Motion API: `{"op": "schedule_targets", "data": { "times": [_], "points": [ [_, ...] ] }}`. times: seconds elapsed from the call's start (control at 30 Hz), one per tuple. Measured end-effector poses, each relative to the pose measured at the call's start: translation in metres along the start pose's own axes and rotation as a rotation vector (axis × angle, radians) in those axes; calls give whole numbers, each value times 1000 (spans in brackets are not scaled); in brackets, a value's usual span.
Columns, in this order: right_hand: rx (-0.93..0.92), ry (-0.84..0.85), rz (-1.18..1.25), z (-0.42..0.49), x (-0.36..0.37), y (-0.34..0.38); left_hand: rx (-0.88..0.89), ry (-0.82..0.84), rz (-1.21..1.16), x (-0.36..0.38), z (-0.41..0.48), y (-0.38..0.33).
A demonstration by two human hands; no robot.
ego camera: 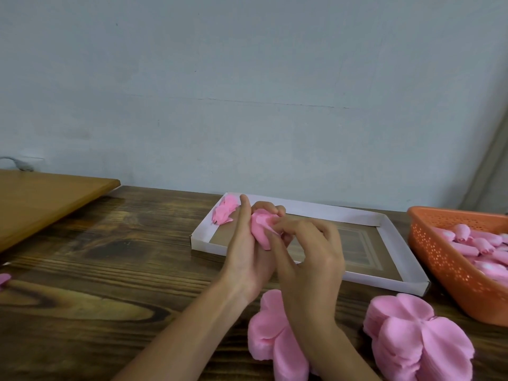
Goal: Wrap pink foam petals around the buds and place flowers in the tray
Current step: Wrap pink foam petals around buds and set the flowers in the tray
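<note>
Done: one pink foam flower [225,213] in white cardboard tray [384,224], far-left | Now: left hand [247,254] and right hand [310,251] pinch half-wrapped second flower [259,228] | Todo: orange basket [445,266] of buds [483,246]

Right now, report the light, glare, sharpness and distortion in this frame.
Head view: light is soft and even, no hard shadows. Head view: a pale sheen lies on the dark table left of the tray. Head view: the flower gripped by the left hand and pinched by the right hand looks slightly soft. Head view: the wall edge at far right leans, likely wide-angle distortion.
</note>
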State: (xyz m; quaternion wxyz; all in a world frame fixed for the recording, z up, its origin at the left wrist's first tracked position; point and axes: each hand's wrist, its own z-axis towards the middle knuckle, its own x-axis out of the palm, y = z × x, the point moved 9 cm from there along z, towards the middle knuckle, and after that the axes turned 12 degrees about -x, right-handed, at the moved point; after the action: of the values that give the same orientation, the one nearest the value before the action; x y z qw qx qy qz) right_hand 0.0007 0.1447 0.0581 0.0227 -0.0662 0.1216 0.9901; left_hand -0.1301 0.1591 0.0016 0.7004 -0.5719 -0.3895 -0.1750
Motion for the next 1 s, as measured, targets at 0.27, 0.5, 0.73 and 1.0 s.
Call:
{"op": "schedule_targets", "data": {
  "times": [0.27, 0.5, 0.73, 1.0],
  "points": [
    [24, -3, -41, 2, -2, 0, -8, 48, 96, 2, 1, 5],
    [-56, 95, -103, 1, 8, 3, -26, 39, 102, -2, 4, 8],
    [-110, 260, -309, -3, 23, 7, 27, 71, 93, 0, 1, -4],
    [5, 229, -262, -1, 16, -4, 93, 49, 173, 2, -3, -8]
  ]
}}
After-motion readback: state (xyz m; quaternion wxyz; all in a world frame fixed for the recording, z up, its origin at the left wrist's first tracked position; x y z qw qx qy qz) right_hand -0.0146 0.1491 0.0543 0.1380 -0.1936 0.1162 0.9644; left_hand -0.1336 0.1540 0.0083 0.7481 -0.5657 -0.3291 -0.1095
